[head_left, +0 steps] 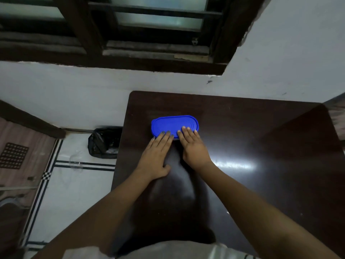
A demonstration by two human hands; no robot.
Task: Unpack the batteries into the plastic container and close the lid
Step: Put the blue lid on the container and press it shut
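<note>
Our flat hands on the lidded blue oval plastic container (171,124)
It sits on the dark glossy worktop (261,146); our left hand (156,154) and right hand (193,146), each grip spread, touch its ridged lid.

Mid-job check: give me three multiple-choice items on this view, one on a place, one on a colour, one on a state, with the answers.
1. Where is the black bin bag?
A. on the floor, left of the table
B. on the window sill
C. on a chair

2. What colour is the lid?
A. red
B. blue
C. white

3. How do the left hand and the right hand meet the lid?
A. both clenched in fists
B. only one touches it
C. both lay straight fingers on it

Answers:
1 A: the bin bag sits on the tiles beside the table's left edge.
2 B: the oval lid is plainly blue.
3 C: the fingertips of both hands lie flat on its near edge.
</note>
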